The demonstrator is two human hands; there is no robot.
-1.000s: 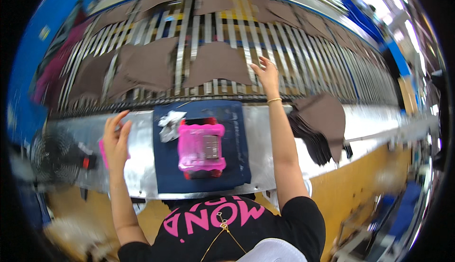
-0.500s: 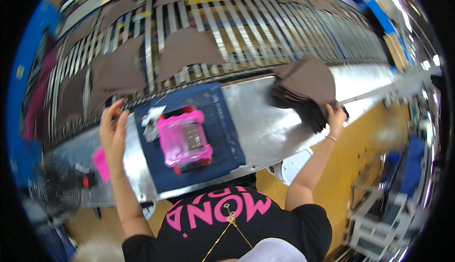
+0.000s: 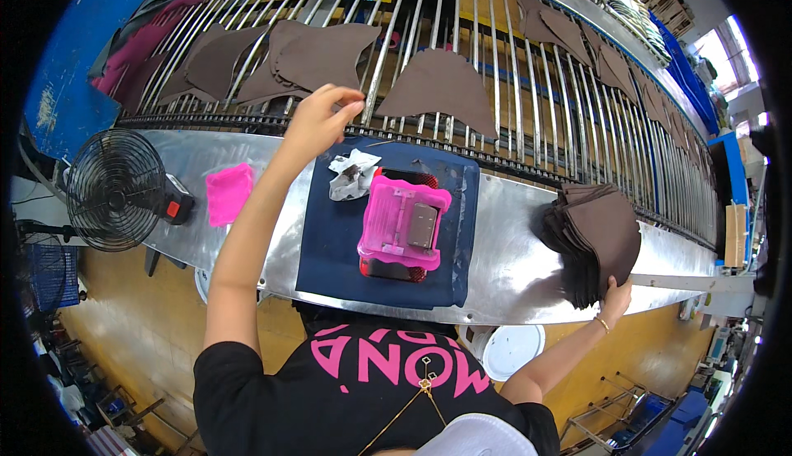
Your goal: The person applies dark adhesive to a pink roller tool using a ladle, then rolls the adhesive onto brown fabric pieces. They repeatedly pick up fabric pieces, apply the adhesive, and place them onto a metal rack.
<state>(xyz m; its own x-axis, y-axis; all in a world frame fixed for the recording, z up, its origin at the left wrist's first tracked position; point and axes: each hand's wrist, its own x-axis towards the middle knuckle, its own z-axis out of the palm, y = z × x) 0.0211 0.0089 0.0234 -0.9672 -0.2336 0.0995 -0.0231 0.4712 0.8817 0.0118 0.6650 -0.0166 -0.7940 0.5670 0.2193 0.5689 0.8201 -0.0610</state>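
Observation:
My left hand [image 3: 318, 118] is raised over the near edge of the rod conveyor [image 3: 495, 85], fingers loosely apart and holding nothing, just below a brown cut leather piece [image 3: 322, 52]. At the right end of the metal bench [image 3: 503, 250], my right hand [image 3: 615, 299] grips the lower edge of a stack of brown leather pieces [image 3: 598, 237]. Between the hands a pink plastic jig [image 3: 403, 223] lies on a dark blue mat [image 3: 330, 242], with a crumpled white cloth [image 3: 351, 174] beside it.
More brown pieces [image 3: 441, 85] lie spread along the conveyor rods. A pink pad [image 3: 228, 194] and a black fan [image 3: 115, 188] sit at the bench's left end. A white round lid [image 3: 511, 351] is below the bench edge on the yellow floor.
My left hand has lifted from the bench's left side up to the conveyor edge. My right hand stays on the stack of brown pieces.

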